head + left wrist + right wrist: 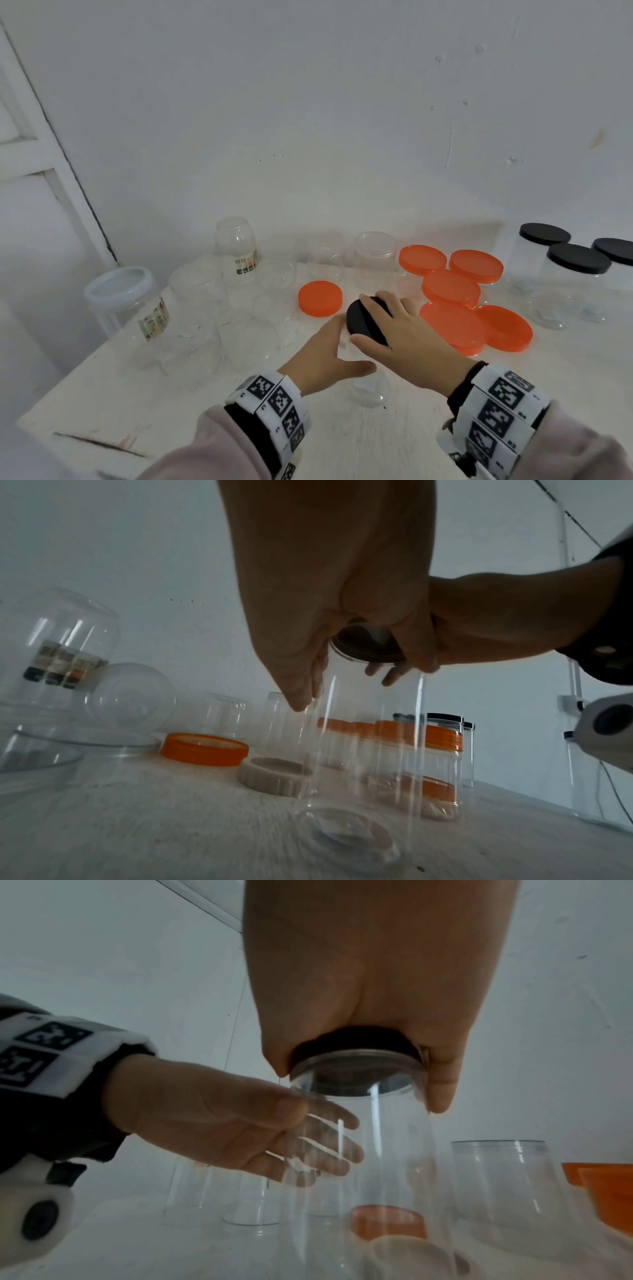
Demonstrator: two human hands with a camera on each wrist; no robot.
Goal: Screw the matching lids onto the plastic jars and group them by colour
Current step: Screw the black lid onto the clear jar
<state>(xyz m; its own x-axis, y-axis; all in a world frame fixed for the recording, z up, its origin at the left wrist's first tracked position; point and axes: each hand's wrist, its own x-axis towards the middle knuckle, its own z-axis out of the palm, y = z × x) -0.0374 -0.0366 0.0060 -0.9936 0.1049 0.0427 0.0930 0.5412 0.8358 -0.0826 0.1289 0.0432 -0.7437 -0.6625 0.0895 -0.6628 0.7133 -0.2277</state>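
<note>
A clear plastic jar (370, 394) stands on the white table (394, 445) near the front middle. My right hand (368, 320) grips a black lid (356, 323) from above, on the jar's mouth. In the right wrist view the lid (352, 1047) sits on the jar (373, 1164), with my thumb and fingers down its rim. My left hand (349, 346) is at the jar's left side. Its fingers are fairly straight behind the jar and its thumb is in front (308, 1131). The left wrist view shows the jar (369, 750) and the lid's underside (366, 647).
Several orange lids (452, 287) lie right of my hands, and one (320, 298) lies just beyond them. Black-lidded jars (575, 270) stand at the far right. Lidless clear jars (198, 291) and a white-lidded jar (120, 291) crowd the left. A white lid (274, 776) lies beside the held jar.
</note>
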